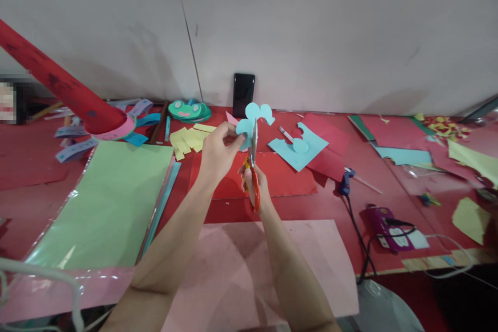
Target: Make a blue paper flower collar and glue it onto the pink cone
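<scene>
My left hand (218,151) pinches a light blue paper cutout (252,111) with rounded lobes by its left edge. In my right hand (257,181) is a pair of scissors (256,194) with orange-red handles. The blades point up and away from me and meet the cutout, whose right part curls beyond them. Both hands are above a red sheet (284,174) on the table. To their right, a light blue paper scrap (311,145) with curved bites cut from its edge lies with a pen (286,135) on it.
A black phone (244,94) leans against the wall. Green frog-face cutouts (189,110) and yellow paper pieces (189,141) lie at left, near a red cone (62,80) and packed green paper (105,202). At right are a glue gun (346,181) and a purple power box (387,228) with cables.
</scene>
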`<action>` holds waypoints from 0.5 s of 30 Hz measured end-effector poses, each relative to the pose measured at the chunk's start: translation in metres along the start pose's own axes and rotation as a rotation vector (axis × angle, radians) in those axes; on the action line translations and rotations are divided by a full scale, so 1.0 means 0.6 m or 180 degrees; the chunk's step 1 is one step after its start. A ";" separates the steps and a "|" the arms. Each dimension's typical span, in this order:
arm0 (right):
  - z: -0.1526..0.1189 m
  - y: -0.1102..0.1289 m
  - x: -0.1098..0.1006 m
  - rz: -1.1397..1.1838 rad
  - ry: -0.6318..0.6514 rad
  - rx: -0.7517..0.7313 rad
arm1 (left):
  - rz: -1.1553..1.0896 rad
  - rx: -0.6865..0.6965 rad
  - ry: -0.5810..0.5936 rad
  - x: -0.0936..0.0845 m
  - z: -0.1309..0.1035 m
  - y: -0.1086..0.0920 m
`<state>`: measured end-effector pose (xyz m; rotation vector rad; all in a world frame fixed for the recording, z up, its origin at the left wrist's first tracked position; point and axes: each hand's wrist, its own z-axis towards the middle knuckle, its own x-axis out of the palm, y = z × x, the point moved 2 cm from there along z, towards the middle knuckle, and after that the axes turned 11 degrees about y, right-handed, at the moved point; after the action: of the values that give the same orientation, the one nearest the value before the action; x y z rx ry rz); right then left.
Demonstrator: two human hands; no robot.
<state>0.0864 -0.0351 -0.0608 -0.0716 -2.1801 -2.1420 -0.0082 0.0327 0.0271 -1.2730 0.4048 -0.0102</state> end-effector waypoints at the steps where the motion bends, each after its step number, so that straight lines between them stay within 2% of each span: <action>1: 0.000 0.000 0.000 -0.0008 -0.0002 0.0003 | -0.0005 0.0006 0.0002 0.000 0.000 0.000; 15: 0.002 -0.006 -0.001 -0.0112 -0.0033 0.0032 | -0.0135 -0.0079 -0.0026 0.001 0.002 0.003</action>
<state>0.0869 -0.0342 -0.0642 -0.0441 -2.2141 -2.1535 -0.0076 0.0342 0.0252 -1.3056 0.3719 -0.0360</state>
